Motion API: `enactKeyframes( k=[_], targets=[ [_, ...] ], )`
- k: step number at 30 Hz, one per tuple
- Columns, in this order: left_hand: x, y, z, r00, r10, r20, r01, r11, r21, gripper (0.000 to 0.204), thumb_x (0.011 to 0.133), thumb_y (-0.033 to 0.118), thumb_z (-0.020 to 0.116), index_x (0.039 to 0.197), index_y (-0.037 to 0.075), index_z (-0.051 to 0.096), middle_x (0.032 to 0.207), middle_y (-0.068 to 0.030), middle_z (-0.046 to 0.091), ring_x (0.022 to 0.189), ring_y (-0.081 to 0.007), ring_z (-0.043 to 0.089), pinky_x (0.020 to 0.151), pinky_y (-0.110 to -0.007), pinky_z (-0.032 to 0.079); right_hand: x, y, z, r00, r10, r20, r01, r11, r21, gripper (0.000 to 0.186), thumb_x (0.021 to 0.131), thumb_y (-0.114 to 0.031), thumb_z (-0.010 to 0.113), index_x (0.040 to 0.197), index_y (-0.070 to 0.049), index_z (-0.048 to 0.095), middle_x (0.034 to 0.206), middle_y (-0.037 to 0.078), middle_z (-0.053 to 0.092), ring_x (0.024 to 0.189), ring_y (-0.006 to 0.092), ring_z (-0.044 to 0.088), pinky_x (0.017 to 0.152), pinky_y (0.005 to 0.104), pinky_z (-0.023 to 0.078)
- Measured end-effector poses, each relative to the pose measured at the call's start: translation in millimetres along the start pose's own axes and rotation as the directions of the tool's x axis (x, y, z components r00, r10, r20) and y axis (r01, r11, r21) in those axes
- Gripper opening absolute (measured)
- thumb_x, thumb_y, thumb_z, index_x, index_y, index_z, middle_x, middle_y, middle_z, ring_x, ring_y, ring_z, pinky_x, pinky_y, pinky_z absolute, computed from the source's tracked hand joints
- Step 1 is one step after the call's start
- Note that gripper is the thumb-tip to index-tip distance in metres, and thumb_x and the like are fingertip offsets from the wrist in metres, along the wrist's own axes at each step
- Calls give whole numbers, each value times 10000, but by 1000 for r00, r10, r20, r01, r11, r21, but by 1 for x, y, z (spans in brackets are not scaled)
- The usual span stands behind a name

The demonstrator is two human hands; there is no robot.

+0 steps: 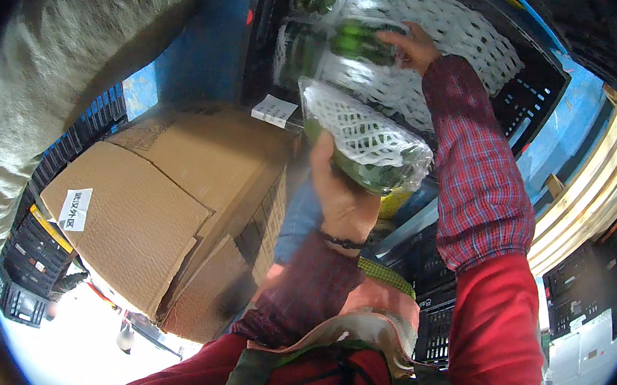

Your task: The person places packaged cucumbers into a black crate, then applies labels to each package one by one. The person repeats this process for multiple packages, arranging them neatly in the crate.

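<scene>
Nearest, at the lower edge, is the person's red garment (304, 380), with plaid sleeve covers (482, 188) drawn over both forearms. A dark band (341, 241) circles the left wrist. Of the two hands, the left hand (346, 196) is closed around a film-wrapped pack (384, 149) of green vegetables, its thumb along the near left side; the pack sits tilted, white foam netting over its upper face, just in front of a black crate (258, 59). Farther out, the right hand (414, 47) reaches over the crate with bent fingers at the right end of a second green pack (358, 41) (slightly blurred, so I cannot tell whether they grip it or only touch it). More wrapped green packs lie to its left and beyond it, and white foam netting (454, 27) spreads across the crate's right part.

To the left stands a large cardboard box (145, 205) bearing a white label (76, 209). Curved-looking wooden slats (595, 185) show at the right, and stacked black crates (35, 258) at the far left.
</scene>
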State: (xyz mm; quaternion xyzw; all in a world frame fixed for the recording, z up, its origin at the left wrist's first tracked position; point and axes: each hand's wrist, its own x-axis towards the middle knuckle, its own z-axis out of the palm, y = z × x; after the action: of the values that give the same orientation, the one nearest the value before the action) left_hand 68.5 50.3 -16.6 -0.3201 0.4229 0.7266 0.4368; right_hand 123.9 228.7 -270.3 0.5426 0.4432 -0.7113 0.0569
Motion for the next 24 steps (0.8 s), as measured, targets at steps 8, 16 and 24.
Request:
enactKeyframes(
  k=[8, 16, 24],
  targets=[
    [-3, -1, -10, 996, -12, 88, 9, 1000, 25, 489, 929, 484, 543, 1255, 123, 592, 1169, -45, 647, 1076, -228, 603, 940, -417, 487, -37, 21, 43, 986, -73, 152, 146, 816, -560, 1312, 514, -552, 894, 1487, 63, 265, 1450, 281, 427, 1315, 392, 471, 1136, 420, 343],
    [-1, 18, -21, 964, -189, 189, 223, 959, -177, 592, 682, 441, 749, 1111, 61, 604, 1034, -125, 608, 964, -295, 574, 898, -475, 472, -190, 20, 97, 882, -228, -411, 50, 915, -400, 704, 586, -523, 811, 991, 18, 611, 936, 240, 668, 934, 411, 665, 853, 515, 470],
    [-29, -15, -17, 642, -594, 485, 766, 522, -375, 176, 956, 138, 483, 1058, -4, 506, 873, -63, 508, 826, -208, 535, 772, -359, 457, -420, 74, 85, 557, -250, -792, -44, 943, -329, 657, 558, -350, 831, 1067, -21, 576, 919, 162, 648, 824, 351, 651, 725, 456, 478]
  ],
)
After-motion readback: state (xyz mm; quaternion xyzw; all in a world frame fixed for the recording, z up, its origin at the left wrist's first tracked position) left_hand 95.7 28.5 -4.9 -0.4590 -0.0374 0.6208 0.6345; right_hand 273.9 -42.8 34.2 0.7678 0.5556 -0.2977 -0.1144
